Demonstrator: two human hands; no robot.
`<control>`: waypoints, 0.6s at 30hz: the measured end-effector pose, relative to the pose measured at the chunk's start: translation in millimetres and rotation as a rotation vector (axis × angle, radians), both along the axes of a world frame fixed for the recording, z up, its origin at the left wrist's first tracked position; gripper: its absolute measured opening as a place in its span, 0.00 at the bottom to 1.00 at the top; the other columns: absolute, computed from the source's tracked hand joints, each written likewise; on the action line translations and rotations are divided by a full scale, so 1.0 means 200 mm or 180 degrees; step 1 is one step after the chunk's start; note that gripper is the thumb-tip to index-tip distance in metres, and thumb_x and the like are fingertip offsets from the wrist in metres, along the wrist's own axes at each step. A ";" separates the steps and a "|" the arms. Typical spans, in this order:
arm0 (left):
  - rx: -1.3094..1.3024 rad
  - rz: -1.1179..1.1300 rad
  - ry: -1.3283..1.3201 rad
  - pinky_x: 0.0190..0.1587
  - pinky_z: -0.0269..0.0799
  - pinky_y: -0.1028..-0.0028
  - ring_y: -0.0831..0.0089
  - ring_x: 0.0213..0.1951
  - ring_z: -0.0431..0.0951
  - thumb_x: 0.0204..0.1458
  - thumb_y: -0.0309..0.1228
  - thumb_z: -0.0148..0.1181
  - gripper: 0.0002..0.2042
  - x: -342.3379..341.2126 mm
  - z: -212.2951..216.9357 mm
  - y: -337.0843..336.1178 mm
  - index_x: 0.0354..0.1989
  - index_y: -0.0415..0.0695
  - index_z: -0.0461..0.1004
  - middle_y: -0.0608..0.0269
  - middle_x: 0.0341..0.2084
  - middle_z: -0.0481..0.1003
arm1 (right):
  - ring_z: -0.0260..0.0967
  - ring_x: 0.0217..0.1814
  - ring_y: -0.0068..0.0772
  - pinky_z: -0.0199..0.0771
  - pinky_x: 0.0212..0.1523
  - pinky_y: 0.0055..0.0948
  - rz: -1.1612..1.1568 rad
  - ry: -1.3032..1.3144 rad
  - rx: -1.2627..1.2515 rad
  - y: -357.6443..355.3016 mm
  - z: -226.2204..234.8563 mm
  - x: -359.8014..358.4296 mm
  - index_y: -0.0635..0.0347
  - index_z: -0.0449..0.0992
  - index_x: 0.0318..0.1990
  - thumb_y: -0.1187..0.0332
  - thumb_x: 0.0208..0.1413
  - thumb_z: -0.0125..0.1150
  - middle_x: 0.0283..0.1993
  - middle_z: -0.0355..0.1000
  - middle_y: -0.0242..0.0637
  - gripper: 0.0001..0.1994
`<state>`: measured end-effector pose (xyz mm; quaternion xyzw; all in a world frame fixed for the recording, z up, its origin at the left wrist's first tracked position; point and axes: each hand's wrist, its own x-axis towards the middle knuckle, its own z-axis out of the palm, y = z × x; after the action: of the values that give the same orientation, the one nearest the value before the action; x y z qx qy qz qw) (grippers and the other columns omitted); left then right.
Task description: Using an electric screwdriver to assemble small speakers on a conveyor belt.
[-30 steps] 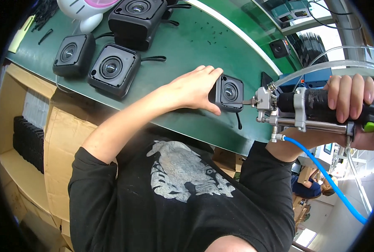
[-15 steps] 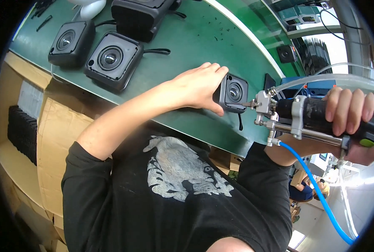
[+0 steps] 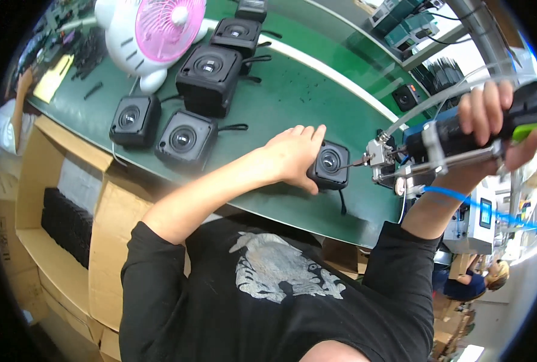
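My left hand (image 3: 293, 158) is wrapped round the left side of a small black box-shaped speaker (image 3: 330, 163) with a round cone and a short strap, and holds it on the green table (image 3: 280, 114). In my right hand (image 3: 488, 114) is a black power screwdriver (image 3: 446, 143) with a metal feed head (image 3: 378, 154), a clear hose and a blue hose. Its thin bit points left and reaches across the speaker's right-hand part. I cannot make out whether the bit touches a screw.
Several similar speakers (image 3: 187, 140) with straps stand on the left of the table, near a white figure-shaped fan (image 3: 170, 27) with a pink front. An open cardboard box (image 3: 120, 241) holding black pieces sits lower left. Another person's arm (image 3: 22, 90) shows far left; a seated person (image 3: 470, 283) lower right.
The view has shifted, bringing the fan and more speakers into sight. The screwdriver's bit has moved from the speaker's near edge to its right-hand part. Both hands keep their grips.
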<state>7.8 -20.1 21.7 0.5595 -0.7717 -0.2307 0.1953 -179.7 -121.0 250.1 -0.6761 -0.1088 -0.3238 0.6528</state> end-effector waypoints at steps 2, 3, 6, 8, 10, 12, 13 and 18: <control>-0.0788 -0.0083 -0.0550 0.62 0.63 0.63 0.54 0.56 0.67 0.27 0.60 0.75 0.61 -0.06 0.05 -0.02 0.63 0.24 0.54 0.44 0.50 0.68 | 0.61 0.21 0.22 0.62 0.28 0.25 -0.0048 0.0015 0.0034 -0.08 0.11 -0.07 0.62 0.61 0.40 0.44 0.56 0.61 0.26 0.60 0.29 0.27; -0.0402 -0.0262 -0.0578 0.63 0.61 0.61 0.47 0.58 0.65 0.29 0.55 0.76 0.57 -0.12 0.10 -0.05 0.61 0.23 0.56 0.38 0.55 0.64 | 0.61 0.21 0.22 0.62 0.28 0.25 -0.0150 0.0082 -0.0021 -0.12 0.12 -0.09 0.62 0.62 0.41 0.44 0.58 0.59 0.26 0.60 0.29 0.27; -0.0465 -0.0296 -0.1261 0.59 0.66 0.63 0.53 0.52 0.70 0.30 0.51 0.75 0.54 -0.29 0.05 -0.12 0.62 0.26 0.58 0.45 0.47 0.70 | 0.61 0.20 0.24 0.62 0.24 0.26 -0.0367 0.0201 0.0025 -0.20 0.03 -0.13 0.64 0.65 0.41 0.47 0.62 0.54 0.24 0.62 0.32 0.24; -0.0495 -0.0317 -0.1380 0.55 0.69 0.63 0.55 0.48 0.72 0.28 0.47 0.75 0.51 -0.32 0.08 -0.20 0.62 0.28 0.59 0.48 0.44 0.71 | 0.62 0.19 0.25 0.62 0.21 0.25 -0.2099 -0.0026 -0.0277 -0.13 -0.11 -0.12 0.64 0.67 0.39 0.50 0.62 0.56 0.23 0.64 0.34 0.22; -0.0586 -0.0103 -0.1300 0.53 0.71 0.61 0.52 0.47 0.73 0.27 0.46 0.74 0.48 -0.26 0.14 -0.30 0.58 0.29 0.63 0.46 0.44 0.72 | 0.64 0.16 0.23 0.61 0.18 0.21 -0.2405 -0.0166 -0.0079 -0.15 -0.22 -0.08 0.64 0.71 0.35 0.56 0.58 0.64 0.20 0.67 0.34 0.18; -0.0458 0.0043 -0.0920 0.52 0.71 0.57 0.48 0.46 0.73 0.27 0.44 0.74 0.39 -0.22 0.26 -0.51 0.49 0.32 0.66 0.41 0.42 0.71 | 0.64 0.16 0.22 0.61 0.18 0.20 -0.2449 -0.0239 0.0110 -0.19 -0.29 -0.14 0.64 0.72 0.32 0.56 0.55 0.68 0.20 0.67 0.33 0.18; -0.1252 0.0247 -0.0856 0.52 0.69 0.55 0.45 0.45 0.73 0.27 0.43 0.73 0.37 -0.20 0.20 -0.64 0.47 0.34 0.67 0.40 0.40 0.72 | 0.64 0.16 0.21 0.60 0.18 0.20 -0.2500 -0.0231 0.0231 -0.19 -0.30 -0.15 0.64 0.73 0.32 0.56 0.55 0.67 0.20 0.67 0.32 0.18; -0.1412 0.0811 -0.0035 0.54 0.71 0.57 0.47 0.50 0.72 0.25 0.46 0.75 0.45 0.03 0.16 -1.57 0.49 0.28 0.63 0.39 0.47 0.70 | 0.66 0.22 0.16 0.61 0.22 0.17 -0.2426 -0.0202 -0.0098 -0.16 -0.28 -0.12 0.63 0.78 0.33 0.60 0.51 0.72 0.24 0.72 0.26 0.15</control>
<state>14.1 -333.3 53.4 0.5969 -0.7278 -0.0262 0.3366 -203.8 -153.7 194.3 -0.6674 0.1254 -0.5625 0.4716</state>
